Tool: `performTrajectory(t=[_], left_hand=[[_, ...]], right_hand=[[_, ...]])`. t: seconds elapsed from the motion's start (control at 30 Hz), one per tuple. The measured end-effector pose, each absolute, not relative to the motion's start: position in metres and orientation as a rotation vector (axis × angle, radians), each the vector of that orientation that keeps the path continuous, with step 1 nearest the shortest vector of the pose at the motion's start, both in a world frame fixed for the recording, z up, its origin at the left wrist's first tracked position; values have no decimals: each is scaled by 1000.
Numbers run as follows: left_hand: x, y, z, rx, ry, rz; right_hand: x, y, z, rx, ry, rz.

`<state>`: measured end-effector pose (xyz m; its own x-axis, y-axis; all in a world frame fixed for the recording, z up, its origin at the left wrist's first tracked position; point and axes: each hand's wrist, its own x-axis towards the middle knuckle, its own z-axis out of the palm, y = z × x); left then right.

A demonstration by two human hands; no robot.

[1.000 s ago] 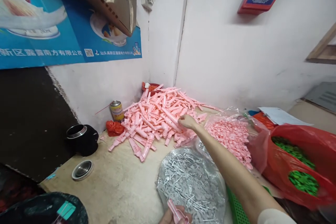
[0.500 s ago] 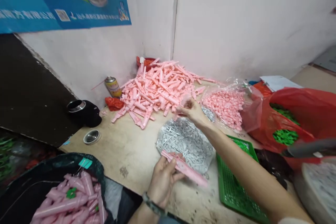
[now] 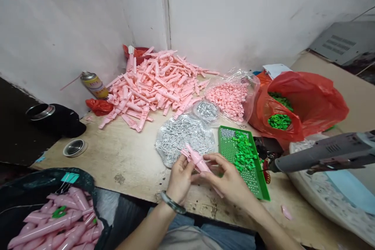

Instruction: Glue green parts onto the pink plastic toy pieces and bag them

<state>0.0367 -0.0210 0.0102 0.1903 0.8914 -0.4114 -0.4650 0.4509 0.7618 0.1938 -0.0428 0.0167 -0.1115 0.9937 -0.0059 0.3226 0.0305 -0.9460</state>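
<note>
You have one pink moulded plastic piece (image 3: pixel 198 162) held in both hands above the counter (image 3: pixel 117 160), its long axis slanting from far left to near right. Your left hand (image 3: pixel 181 179) has a closed grip on its far end; your right hand (image 3: pixel 225 175) pinches it further along. Just right of it sits one green tray (image 3: pixel 227 154) holding green parts; behind your hands lies one clear bag of grey parts (image 3: pixel 184 138), and beyond that, one heaped pile of pink pieces (image 3: pixel 155 86).
</note>
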Motion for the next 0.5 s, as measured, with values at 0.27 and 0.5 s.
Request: performTrajectory(t=[0.27, 0.5], left_hand=[[36, -26, 5, 573, 964, 1063], [36, -27, 8, 473, 955, 1068]], right_hand=[[174, -53, 8, -1417, -1721, 542], [167, -59, 4, -1432, -1763, 446]])
